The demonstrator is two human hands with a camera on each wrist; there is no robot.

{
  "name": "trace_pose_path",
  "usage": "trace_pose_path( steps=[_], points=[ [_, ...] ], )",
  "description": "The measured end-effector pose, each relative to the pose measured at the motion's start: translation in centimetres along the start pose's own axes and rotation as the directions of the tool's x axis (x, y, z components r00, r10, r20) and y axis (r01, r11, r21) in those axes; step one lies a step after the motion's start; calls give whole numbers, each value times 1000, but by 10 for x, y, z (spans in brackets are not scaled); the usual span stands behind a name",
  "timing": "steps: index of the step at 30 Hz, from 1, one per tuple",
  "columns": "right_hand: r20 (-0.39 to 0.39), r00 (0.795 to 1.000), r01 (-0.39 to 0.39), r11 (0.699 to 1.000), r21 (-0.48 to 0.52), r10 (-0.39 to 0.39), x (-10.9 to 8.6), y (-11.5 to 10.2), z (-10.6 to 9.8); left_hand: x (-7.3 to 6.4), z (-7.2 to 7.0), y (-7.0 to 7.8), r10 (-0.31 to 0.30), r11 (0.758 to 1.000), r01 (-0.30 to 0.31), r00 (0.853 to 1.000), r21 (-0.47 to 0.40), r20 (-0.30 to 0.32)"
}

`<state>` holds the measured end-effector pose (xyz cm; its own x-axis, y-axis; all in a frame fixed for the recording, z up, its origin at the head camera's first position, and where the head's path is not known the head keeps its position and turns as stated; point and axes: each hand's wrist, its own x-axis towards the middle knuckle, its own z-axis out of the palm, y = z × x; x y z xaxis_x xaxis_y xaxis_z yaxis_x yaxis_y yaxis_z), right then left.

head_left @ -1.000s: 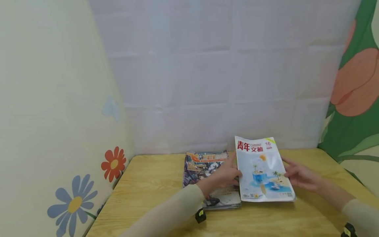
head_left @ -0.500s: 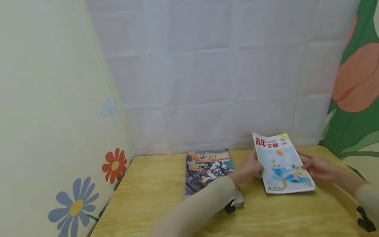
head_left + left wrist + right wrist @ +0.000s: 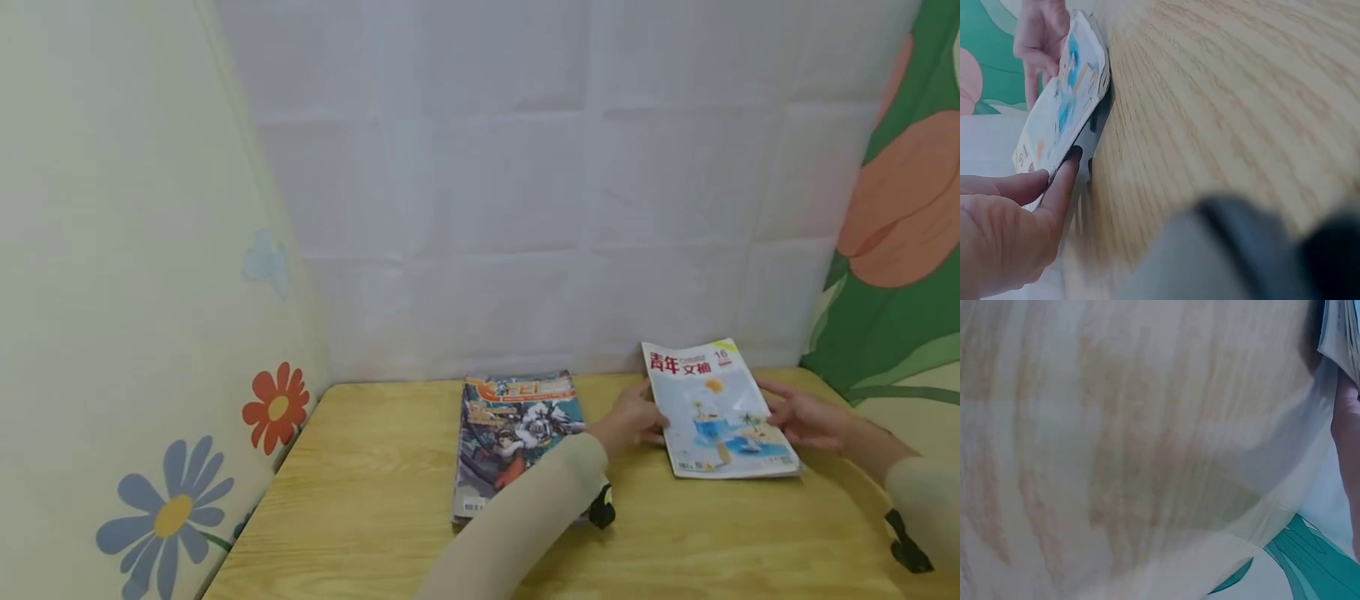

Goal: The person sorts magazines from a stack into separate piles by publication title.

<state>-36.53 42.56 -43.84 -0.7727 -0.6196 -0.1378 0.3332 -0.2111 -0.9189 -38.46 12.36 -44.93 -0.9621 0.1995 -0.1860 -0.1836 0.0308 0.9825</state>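
In the head view a magazine with a white and pale blue cover (image 3: 712, 408), red title characters and a beach picture, is at the right of the table. My left hand (image 3: 630, 418) pinches its left edge, thumb on top and fingers underneath. At the opposite edge my right hand (image 3: 813, 421) grips it. The left wrist view shows the magazine (image 3: 1066, 106) tilted, its lower end low over the wood and a gap under the edge by my left fingers (image 3: 1063, 181). A corner of its pages (image 3: 1340, 337) and part of my right hand (image 3: 1349, 419) enter the right wrist view.
Left of my left hand lies a stack of magazines (image 3: 517, 433) with a dark comic-style cover, partly hidden by my left sleeve (image 3: 532, 508). A white sheet (image 3: 480, 183) hangs behind the wooden table (image 3: 360, 467). Painted flower panels flank both sides.
Both hands have carried the white magazine rightward, off the dark-covered stack that it overlapped a second ago. Over the last half second it has stayed nearly in place, sinking slightly flatter.
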Motion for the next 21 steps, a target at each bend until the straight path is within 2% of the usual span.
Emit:
trace_pose_path(
  steps=[3,8,11,16,21],
  points=[
    [-33,999,13,999,-32,-14,-1,2,1,-2,-1,3,-37,999,38,999,3,-23],
    [-177,984,-9,986,-167,-21,0,7,5,-6,-5,7,-82,996,82,996,21,-25],
    [-255,967,-53,964,-261,-16,2,8,8,-9,-8,7,-85,996,85,996,27,-8],
    [-307,951,-90,934,-346,-22,2,9,13,-14,-9,4,-86,996,86,996,-8,31],
    [-362,931,-130,889,-439,-42,0,8,18,-20,-9,6,-124,990,122,992,67,25]
  ],
)
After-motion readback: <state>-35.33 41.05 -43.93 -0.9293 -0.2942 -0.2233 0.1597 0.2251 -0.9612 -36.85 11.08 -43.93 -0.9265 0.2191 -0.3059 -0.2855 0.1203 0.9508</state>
